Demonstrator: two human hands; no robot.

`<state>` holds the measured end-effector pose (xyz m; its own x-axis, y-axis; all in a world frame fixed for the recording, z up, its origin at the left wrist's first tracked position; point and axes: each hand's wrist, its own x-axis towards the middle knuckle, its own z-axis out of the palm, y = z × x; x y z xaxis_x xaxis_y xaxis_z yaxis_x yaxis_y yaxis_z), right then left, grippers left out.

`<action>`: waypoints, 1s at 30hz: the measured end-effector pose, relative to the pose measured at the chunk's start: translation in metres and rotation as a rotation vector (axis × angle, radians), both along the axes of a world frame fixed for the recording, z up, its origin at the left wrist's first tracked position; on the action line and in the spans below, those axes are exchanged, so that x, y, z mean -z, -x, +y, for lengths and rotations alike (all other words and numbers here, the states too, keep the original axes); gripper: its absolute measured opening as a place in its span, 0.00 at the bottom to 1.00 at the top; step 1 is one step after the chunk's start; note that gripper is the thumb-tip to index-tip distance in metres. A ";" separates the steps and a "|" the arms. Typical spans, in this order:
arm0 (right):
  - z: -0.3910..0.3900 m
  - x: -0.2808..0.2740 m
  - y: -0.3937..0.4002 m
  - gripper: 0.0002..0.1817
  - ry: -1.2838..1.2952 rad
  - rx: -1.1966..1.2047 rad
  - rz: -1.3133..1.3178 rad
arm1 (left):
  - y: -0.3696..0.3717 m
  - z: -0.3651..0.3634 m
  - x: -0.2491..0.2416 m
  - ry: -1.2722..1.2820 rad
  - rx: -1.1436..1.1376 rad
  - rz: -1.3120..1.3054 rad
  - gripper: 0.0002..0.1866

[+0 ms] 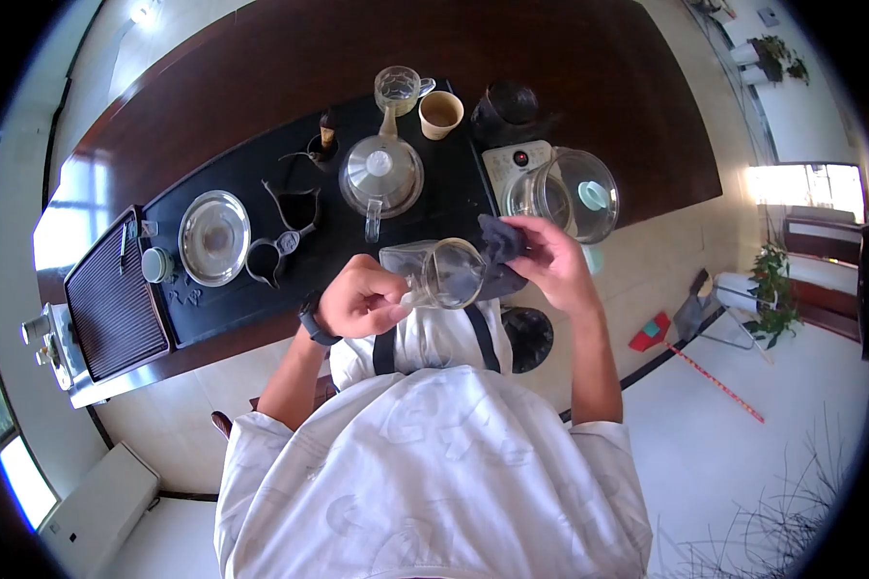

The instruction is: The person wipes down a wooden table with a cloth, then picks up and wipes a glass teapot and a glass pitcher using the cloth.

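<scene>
My left hand [362,301], with a dark watch at the wrist, is closed round the handle of a clear glass pitcher [451,274]. The pitcher is tilted on its side in front of my body, its round rim turned to the right. My right hand [553,262] pinches a dark grey cloth [500,253], which lies against the pitcher's right side. Just beyond the pitcher, a glass teapot with a metal lid [380,177] stands on the black tea tray [290,289].
A glass kettle [579,196] sits on a white electric base [514,159] at right. Behind the teapot stand a glass mug [397,89], a paper cup [441,114] and a dark jar [510,102]. A metal plate [214,238] and black holder [287,241] lie left.
</scene>
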<state>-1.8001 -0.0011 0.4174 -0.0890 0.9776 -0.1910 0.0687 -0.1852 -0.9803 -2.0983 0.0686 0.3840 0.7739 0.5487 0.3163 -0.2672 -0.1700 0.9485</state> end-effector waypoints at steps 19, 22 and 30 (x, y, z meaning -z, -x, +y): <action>0.025 -0.011 0.020 0.36 -0.521 -0.298 -0.683 | -0.013 0.009 -0.018 -0.160 0.056 0.097 0.24; 0.026 -0.014 0.014 0.34 -0.434 -0.303 -0.602 | -0.011 0.008 -0.015 -0.133 0.049 0.079 0.25; 0.018 -0.009 -0.014 0.31 -0.290 -0.092 -0.435 | 0.001 0.008 -0.010 -0.115 0.018 0.041 0.23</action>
